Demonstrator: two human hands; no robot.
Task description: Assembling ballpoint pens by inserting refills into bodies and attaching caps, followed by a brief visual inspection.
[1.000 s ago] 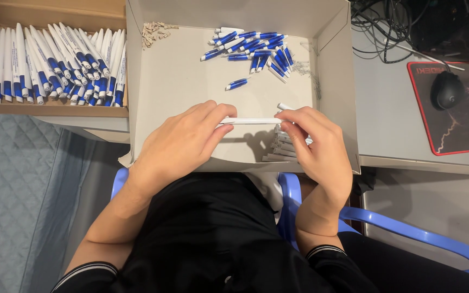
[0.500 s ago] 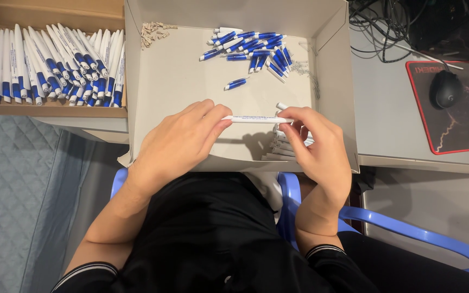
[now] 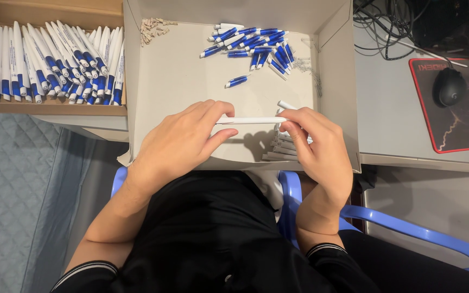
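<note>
We see the left hand (image 3: 183, 144) curled over one end of a white pen barrel (image 3: 252, 120), thumb beneath and fingers closed on top, so it has a firm pinch on it. The right hand (image 3: 318, 146) meets the barrel's other end, its fingertips drawn together around the tip, gripping it too. The barrel lies level between both hands, hanging above the floor of an open cardboard box (image 3: 175, 81). Just under the right hand's fingers lies a small stack of white barrels (image 3: 278, 149), partly hidden. Beyond the hands, toward the far wall of the box, sits a loose heap of blue and white pen parts (image 3: 256, 46), with one stray blue piece (image 3: 237, 81) nearer. Far off past the left hand, a second box holds finished blue and white pens (image 3: 50, 62) in rows.
</note>
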